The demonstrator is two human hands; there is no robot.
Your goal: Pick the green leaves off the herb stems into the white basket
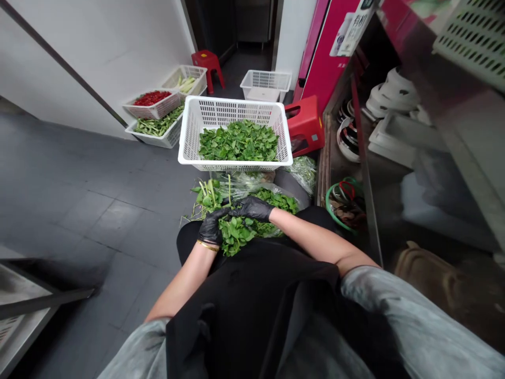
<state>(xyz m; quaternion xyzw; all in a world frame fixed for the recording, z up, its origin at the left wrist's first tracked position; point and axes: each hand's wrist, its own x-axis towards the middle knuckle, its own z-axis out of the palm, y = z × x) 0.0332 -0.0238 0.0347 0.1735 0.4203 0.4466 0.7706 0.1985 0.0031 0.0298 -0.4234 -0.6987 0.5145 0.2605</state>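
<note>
Both my hands wear black gloves and work over my lap. My left hand [211, 227] is closed round a bunch of leafy green stems [235, 234] that rests on my black apron. My right hand [252, 208] reaches across from the right, its fingers pinched on the same greens just above the left hand. More greens lie in a clear plastic bag [252, 185] at my knees. In front of me stands a white plastic basket [185, 142] holding picked green leaves [239, 141].
White baskets with red chillies [152, 98], green beans [158, 126] and pale vegetables [186, 83] stand at the left wall. An empty white basket [265, 85] and red stools [304, 125] lie ahead. A steel shelf with dishes [386, 105] runs along the right.
</note>
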